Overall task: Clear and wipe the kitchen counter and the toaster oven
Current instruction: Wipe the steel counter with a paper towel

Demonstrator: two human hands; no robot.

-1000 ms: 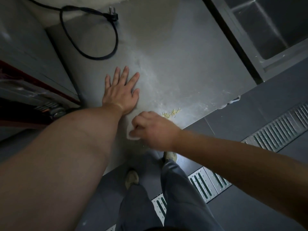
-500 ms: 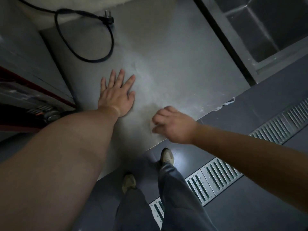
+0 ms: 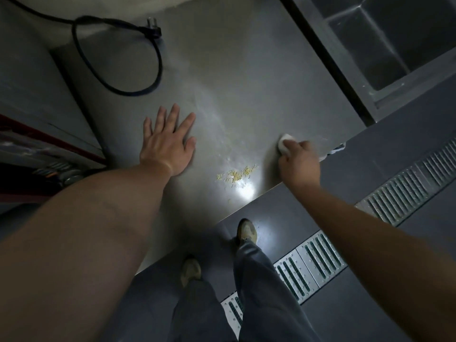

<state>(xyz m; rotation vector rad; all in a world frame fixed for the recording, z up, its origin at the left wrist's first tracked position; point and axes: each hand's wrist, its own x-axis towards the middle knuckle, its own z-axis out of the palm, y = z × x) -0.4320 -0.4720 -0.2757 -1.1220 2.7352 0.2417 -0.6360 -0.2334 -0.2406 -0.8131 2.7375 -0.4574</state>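
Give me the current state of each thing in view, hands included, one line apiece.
Left hand: flat on the counter, fingers spread.
Right hand: gripping a white cloth.
White cloth: bunched, pressed to the counter near the front edge.
Counter: smeared, not yet clean.
Crumbs: scattered near the front edge, between the hands.
Power cord: unplugged, looped on the counter.
Sink: basin looks empty.

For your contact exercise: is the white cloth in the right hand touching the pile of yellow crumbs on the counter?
Apart. The head view shows bare counter between the white cloth in the right hand and the yellow crumbs.
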